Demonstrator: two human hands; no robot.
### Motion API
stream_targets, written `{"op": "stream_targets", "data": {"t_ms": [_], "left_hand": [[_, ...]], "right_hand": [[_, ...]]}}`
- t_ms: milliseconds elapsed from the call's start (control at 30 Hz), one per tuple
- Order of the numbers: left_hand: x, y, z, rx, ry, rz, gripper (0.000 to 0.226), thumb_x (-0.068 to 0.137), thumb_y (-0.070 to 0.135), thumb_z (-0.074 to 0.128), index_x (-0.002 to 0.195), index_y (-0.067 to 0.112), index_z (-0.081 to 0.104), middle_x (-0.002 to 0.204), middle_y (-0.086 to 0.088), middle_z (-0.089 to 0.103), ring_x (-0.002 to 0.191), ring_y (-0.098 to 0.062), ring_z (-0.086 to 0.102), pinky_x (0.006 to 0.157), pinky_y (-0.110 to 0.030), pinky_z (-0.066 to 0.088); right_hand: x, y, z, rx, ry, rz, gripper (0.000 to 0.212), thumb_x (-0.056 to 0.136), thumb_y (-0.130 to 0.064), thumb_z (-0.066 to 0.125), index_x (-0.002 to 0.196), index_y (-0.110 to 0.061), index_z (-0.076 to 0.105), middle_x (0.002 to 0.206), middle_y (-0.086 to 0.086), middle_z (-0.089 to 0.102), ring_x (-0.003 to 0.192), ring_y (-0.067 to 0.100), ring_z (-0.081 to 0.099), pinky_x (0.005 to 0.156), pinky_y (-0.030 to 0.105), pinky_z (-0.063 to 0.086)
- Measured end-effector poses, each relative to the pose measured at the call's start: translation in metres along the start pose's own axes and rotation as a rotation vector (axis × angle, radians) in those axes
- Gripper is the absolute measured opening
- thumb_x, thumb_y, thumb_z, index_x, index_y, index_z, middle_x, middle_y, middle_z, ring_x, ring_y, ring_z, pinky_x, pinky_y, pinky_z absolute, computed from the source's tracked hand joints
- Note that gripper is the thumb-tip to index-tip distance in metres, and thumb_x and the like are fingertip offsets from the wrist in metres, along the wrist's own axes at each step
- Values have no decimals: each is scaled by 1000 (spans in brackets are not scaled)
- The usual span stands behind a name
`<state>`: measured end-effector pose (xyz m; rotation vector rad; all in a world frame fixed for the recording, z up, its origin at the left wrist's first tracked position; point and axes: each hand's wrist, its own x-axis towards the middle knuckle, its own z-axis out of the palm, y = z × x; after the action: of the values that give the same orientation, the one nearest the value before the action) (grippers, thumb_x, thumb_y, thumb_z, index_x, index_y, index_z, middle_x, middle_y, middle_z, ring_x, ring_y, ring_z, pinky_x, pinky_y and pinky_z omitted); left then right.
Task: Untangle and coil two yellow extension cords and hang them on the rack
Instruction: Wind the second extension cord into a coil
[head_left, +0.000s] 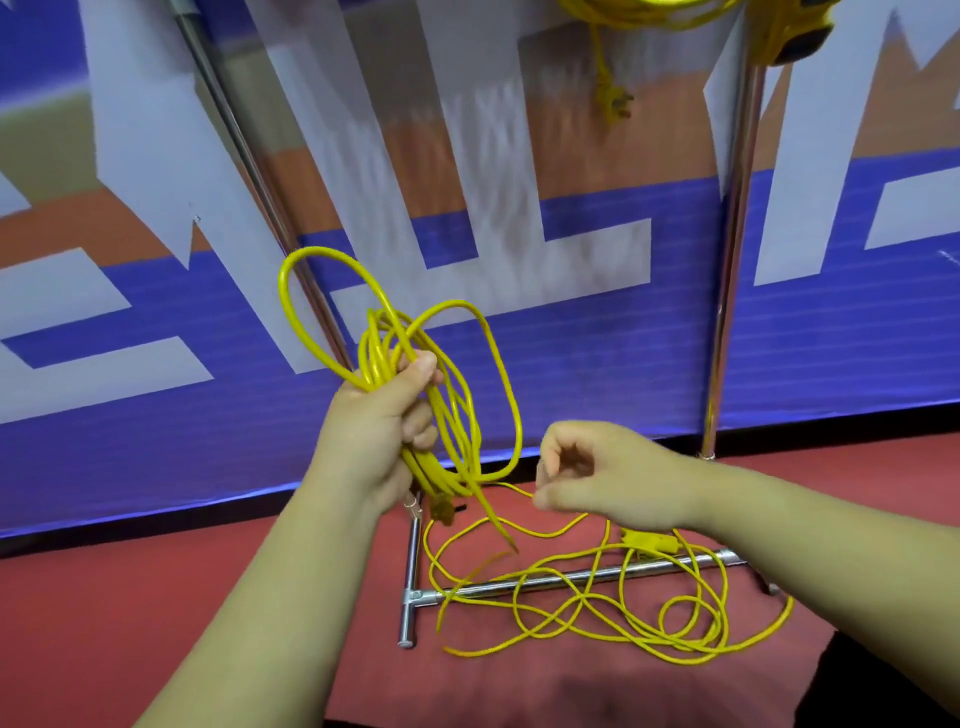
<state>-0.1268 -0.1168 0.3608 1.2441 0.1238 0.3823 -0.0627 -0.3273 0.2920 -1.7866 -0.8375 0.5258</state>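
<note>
Yellow cord (376, 358), part-coiled: left hand (374, 436) grips the loops in a fist. Right hand (587, 467) curled just beside a trailing strand; hold on it cannot be told. Rest sprawls on red floor (156, 597) over the rack foot (412, 561). Light, limp, springy; likely best taken near the bundle. Second cord (649, 15) hangs on the rack, top right.

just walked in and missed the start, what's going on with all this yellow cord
A person is coiling a yellow extension cord. The left hand grips a bundle of its loops, while the right hand, fingers curled, is at the strand leading off it; whether it pinches that strand is unclear. The uncoiled rest lies tangled on the red floor across the rack's base bar. A second yellow cord already hangs on the rack above.
</note>
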Motion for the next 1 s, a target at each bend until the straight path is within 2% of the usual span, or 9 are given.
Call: {"op": "stream_targets", "data": {"t_ms": [100,200,300,467,567,700,833,900,1000], "left_hand": [[3,4,-6,-102,21,12,11,82,19,65,81,12,57,68,1,56,35,-2,30,35,-15,28],[4,7,-12,-169,39,-8,13,81,22,67,74,13,62,69,0,49,35,-1,31,35,-15,29],[4,12,-21,-240,30,-31,17,84,22,65,69,15,65,72,0,47,34,-1,32,34,-14,29],[3,18,-34,-245,59,-36,13,92,21,60,81,14,60,69,3,56,34,-1,32,33,-13,29],[9,12,-54,-62,199,-121,14,93,22,65,81,17,61,65,4,48,37,-2,29,33,-15,27],[10,-17,-76,355,311,-431,19,92,27,70,83,14,60,60,2,41,35,-6,28,34,-16,24],[6,-23,-76,397,232,-685,48,90,60,60,80,13,58,58,3,41,36,-7,26,35,-16,21],[7,-16,-72,308,197,-666,54,93,64,50,76,13,58,57,2,41,33,-7,26,34,-16,21],[5,-5,-61,129,121,-548,44,98,53,49,76,15,54,56,3,38,31,-5,25,31,-16,20]], "right_hand": [[0,12,27,-155,-131,9,30,79,-26,83,84,-23,53,110,-3,68,99,13,66,90,31,52],[6,19,45,-258,-134,-36,31,81,-29,80,84,-30,49,113,-10,64,106,9,60,97,30,48],[13,21,55,-184,-95,-41,30,84,-20,78,83,-28,49,93,-22,64,86,-1,60,85,24,50],[23,13,67,59,-119,52,29,86,-8,73,78,-21,48,72,8,65,73,22,60,66,36,43],[25,1,62,224,-23,95,27,89,-1,70,83,-16,48,68,10,64,74,24,70,64,34,46],[32,-8,45,402,305,184,18,90,-2,68,88,-12,54,72,12,65,69,19,73,63,37,57],[38,13,25,310,548,300,14,89,-1,67,87,-12,58,69,8,62,65,19,73,61,39,58],[38,27,16,189,580,344,12,88,-1,66,84,-11,58,69,10,65,64,20,74,59,39,56],[36,41,9,-79,505,380,14,87,-5,65,80,-15,58,63,3,66,58,17,73,51,31,51]]}}
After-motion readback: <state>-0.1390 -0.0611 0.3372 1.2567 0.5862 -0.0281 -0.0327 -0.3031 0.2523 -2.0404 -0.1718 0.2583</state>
